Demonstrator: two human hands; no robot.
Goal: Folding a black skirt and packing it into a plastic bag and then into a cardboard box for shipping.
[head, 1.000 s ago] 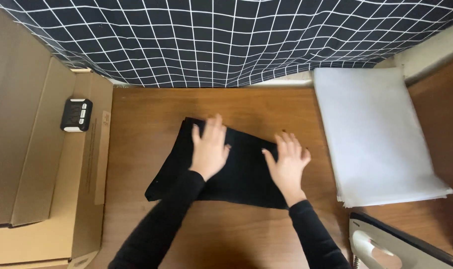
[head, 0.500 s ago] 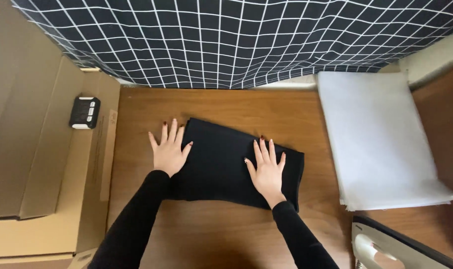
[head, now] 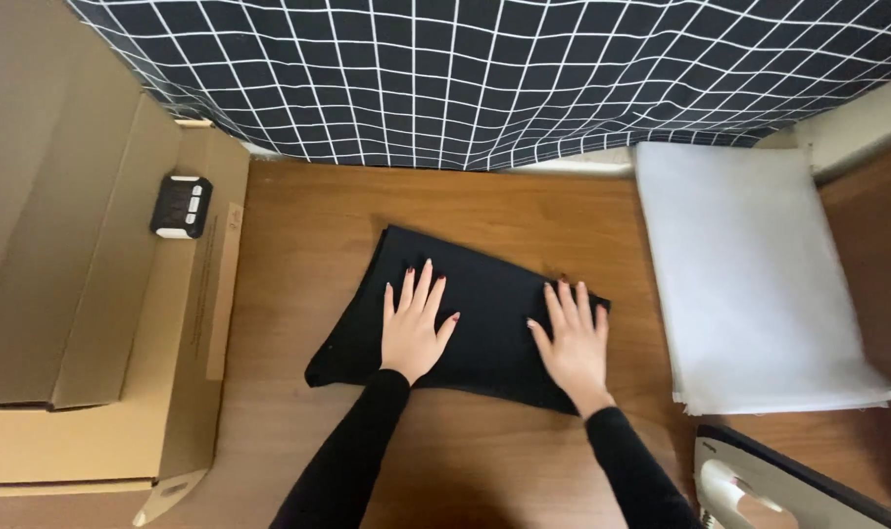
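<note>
Since half a second ago the left hand [head: 413, 328] has slid off the bare table onto the cloth [head: 470, 318], and the right hand [head: 573, 343] has shifted toward the cloth's right edge.

Both hands lie flat, fingers spread, palms pressing down and gripping nothing. Under them the folded black cloth sits mid-table [head: 298, 225], skewed, its lower left corner poking out past the left hand. Judging by this, the step in hand is smoothing the fold; the next move seems to call for an even outward sweep so that no crease is trapped. Further out, a stack of white sheets [head: 749, 274] lies to the right, an iron [head: 759, 490] at the lower right, cardboard boxes [head: 83, 294] with a small black timer [head: 182, 207] on the left, and a checked curtain [head: 484, 78] behind.
</note>
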